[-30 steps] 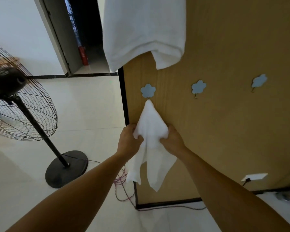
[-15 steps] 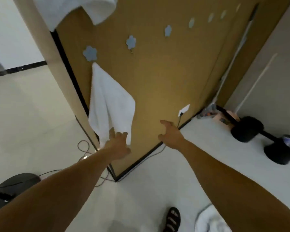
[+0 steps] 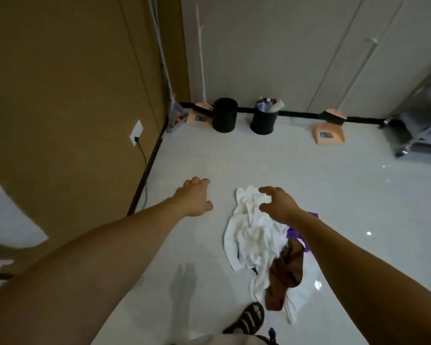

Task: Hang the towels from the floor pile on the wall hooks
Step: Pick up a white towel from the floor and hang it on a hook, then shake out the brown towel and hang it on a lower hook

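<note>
Towel pile (image 3: pixel 254 235) runs lengthwise from sandal (image 3: pixel 249 317) out to R hand (image 3: pixel 278 204), spread & empty over its far end; L hand (image 3: pixel 194 197), loosely open, is off left.

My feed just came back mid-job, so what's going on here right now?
A person stands over the towel pile on the floor, both arms held out. The right hand hovers over the white towel at the far end of the pile, fingers spread and gripping nothing. The left hand is empty, above bare floor left of the pile. A brown towel and a purple cloth also lie in the pile. No hooks are in view.
</note>
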